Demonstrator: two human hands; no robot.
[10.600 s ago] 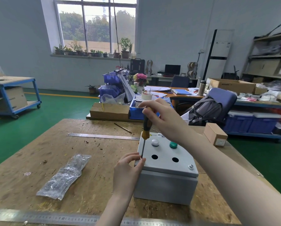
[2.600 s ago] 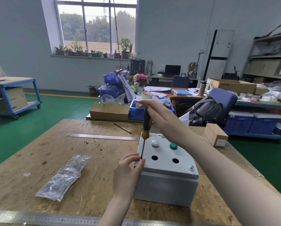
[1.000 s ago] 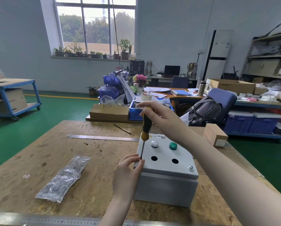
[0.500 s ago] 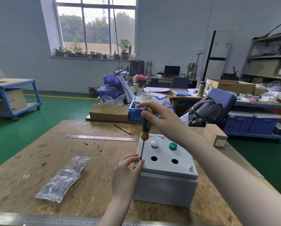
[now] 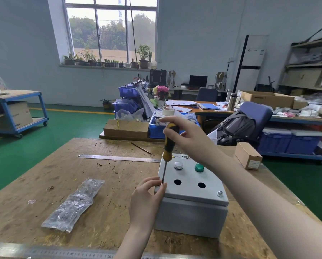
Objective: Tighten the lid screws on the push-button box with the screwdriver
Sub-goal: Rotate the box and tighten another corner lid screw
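Push-button box [image 5: 192, 199] sits on the near right part of the desk [image 5: 44, 184], lid up. Screwdriver [image 5: 168, 148] stands nearly upright over the lid's near-left corner, tip down at that corner screw (screw itself hidden by fingers).

Right hand [image 5: 186, 139]: grip closed around the top of the black-and-yellow handle, fingertips only. Left hand [image 5: 147, 195]: thumb and forefinger pinched on the thin shaft just above the tip, steadying it against the lid edge.

Handling, my read:
- Box looks like painted sheet steel, rigid, heavy enough to stay put under torque. No need to clamp it, though pressing down helps.
- Driver is light and stiff. The handle looks rubbery and grippy; take it there for turning. The shaft is smooth metal and slips through fingers, good only for guiding.
- Screw head near-right [image 5: 220, 193] is shiny, domed, small; tip can cam out if tilted.

Lid: flat, matte grey, white button [image 5: 178, 165], green button [image 5: 199, 167], two open round holes. Desk is rough, chipped plywood, with a crinkled plastic bag [image 5: 74, 204] and a steel ruler [image 5: 117, 157].
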